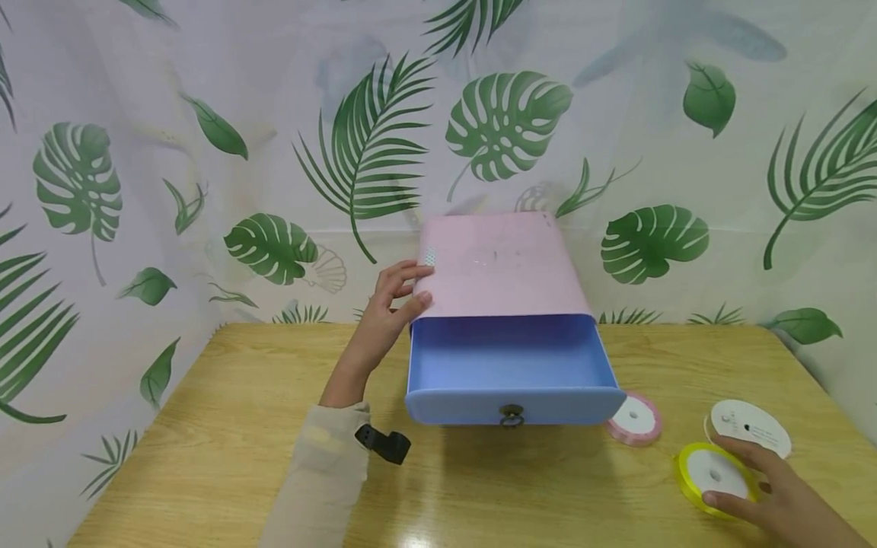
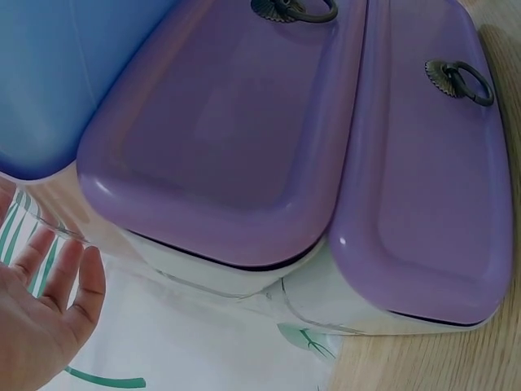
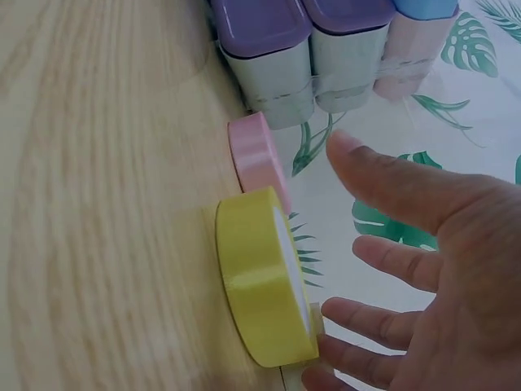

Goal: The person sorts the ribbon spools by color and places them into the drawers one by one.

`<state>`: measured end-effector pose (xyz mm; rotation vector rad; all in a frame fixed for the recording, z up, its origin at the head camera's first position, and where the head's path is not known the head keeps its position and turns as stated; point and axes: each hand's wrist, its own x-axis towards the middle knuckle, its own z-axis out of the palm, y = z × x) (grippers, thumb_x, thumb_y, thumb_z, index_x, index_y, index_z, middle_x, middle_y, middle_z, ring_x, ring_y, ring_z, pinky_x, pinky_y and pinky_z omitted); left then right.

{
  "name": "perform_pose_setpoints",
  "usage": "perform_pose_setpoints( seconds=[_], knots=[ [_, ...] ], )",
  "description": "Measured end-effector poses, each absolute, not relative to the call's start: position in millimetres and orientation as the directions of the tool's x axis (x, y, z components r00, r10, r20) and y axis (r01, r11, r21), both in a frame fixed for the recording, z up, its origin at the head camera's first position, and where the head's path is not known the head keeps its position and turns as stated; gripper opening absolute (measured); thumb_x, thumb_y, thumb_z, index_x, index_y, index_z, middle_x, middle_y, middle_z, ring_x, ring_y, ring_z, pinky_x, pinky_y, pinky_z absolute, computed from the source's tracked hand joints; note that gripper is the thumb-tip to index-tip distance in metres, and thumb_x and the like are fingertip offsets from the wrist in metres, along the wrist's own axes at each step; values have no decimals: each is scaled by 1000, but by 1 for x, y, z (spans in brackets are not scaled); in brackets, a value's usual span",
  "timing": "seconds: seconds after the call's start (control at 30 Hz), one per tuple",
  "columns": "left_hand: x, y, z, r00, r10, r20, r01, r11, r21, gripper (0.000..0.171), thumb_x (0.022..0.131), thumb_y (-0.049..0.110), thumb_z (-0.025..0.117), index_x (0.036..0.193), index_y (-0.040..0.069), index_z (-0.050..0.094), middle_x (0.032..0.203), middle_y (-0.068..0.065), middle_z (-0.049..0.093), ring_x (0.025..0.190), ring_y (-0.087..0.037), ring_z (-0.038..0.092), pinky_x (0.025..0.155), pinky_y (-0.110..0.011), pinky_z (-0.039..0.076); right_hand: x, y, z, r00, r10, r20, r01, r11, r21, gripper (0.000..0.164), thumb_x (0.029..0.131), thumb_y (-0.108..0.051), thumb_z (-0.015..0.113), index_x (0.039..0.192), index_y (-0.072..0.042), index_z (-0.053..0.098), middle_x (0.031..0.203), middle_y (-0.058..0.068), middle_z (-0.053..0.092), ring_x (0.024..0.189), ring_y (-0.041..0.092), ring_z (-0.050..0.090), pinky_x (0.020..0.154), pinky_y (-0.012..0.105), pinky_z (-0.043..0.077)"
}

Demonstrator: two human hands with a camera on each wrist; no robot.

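A stacked drawer unit has a pink top (image 1: 503, 266) and a blue drawer (image 1: 514, 409) pulled out at its uppermost level, with nothing visible inside. Below it, two purple drawer fronts (image 2: 220, 138) with ring handles are closed. My left hand (image 1: 384, 320) rests against the unit's upper left edge, fingers extended. At the lower right, my right hand (image 1: 774, 487) hovers at a yellow ribbon spool (image 1: 715, 479), fingers spread around its right side. In the right wrist view the thumb stands apart from the yellow spool, and the lower fingertips are close to its side.
A pink ribbon spool (image 1: 633, 418) lies beside the drawer unit. A white spool (image 1: 750, 426) lies behind the yellow one. The wooden table (image 1: 274, 396) meets a leaf-patterned cloth (image 1: 205, 175) at the back. A black strap (image 1: 384, 443) is at my left wrist.
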<state>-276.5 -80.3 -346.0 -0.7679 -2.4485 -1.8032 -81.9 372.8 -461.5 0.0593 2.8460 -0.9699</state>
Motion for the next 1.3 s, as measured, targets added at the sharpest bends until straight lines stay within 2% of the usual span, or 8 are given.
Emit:
perform_pose_setpoints(
  seconds=[0.03,0.13,0.2,0.4,0.83,0.97,1.07,1.3],
  knots=[
    [-277,-80,-346,-879,380,288,387,218,896,48,93,36,53,138,21,51,156,-1,21,136,-37,30,103,-59,36,-80,372,-463,-996,-12,-90,46,790,-612,73,90,-25,68,143,9,30,152,17,31,133,43,27,97,63,38],
    [-277,-80,-345,-880,378,288,388,220,895,48,93,36,53,138,21,51,156,-2,21,135,-36,30,102,-60,38,-79,367,-464,-999,-18,-51,18,774,-633,74,89,-21,70,142,11,30,150,25,29,134,42,19,113,61,20],
    [-276,-80,-345,-881,377,287,386,219,896,48,93,36,53,138,20,51,156,-2,20,135,-37,30,102,-60,38,-77,364,-468,-1000,-15,-12,-4,772,-636,75,86,-18,73,141,11,31,149,24,30,142,26,11,121,40,2],
    [-275,-79,-345,-884,378,277,373,209,904,48,93,34,54,139,20,50,156,-1,20,136,-37,30,101,-60,40,-78,363,-483,-970,-58,234,-184,805,-564,78,64,0,84,129,15,44,129,34,45,107,-37,4,88,-9,1],
    [-277,-78,-347,-888,365,281,374,215,902,47,93,33,54,138,22,51,156,0,22,136,-36,31,101,-61,40,-84,361,-482,-941,-80,327,-235,854,-465,78,50,0,88,118,12,53,115,37,54,104,-23,21,88,-8,3],
    [-277,-78,-347,-889,365,276,368,214,905,47,93,33,54,138,23,51,156,1,22,136,-36,31,101,-61,40,-84,362,-482,-960,-61,274,-181,881,-437,77,53,-3,88,120,8,52,117,36,54,110,25,49,107,25,25],
    [-276,-78,-346,-891,363,272,362,210,908,47,93,34,55,138,23,51,156,2,22,136,-36,31,101,-60,40,-84,362,-481,-972,-52,230,-151,885,-440,76,55,-3,87,121,8,51,117,38,52,102,51,47,89,56,34],
    [-276,-79,-346,-892,361,271,359,205,910,48,93,34,55,139,23,51,156,2,23,136,-36,32,100,-60,41,-84,360,-476,-990,-44,132,-100,888,-449,75,61,-8,87,124,7,48,119,39,48,104,50,44,83,64,34]
  ],
)
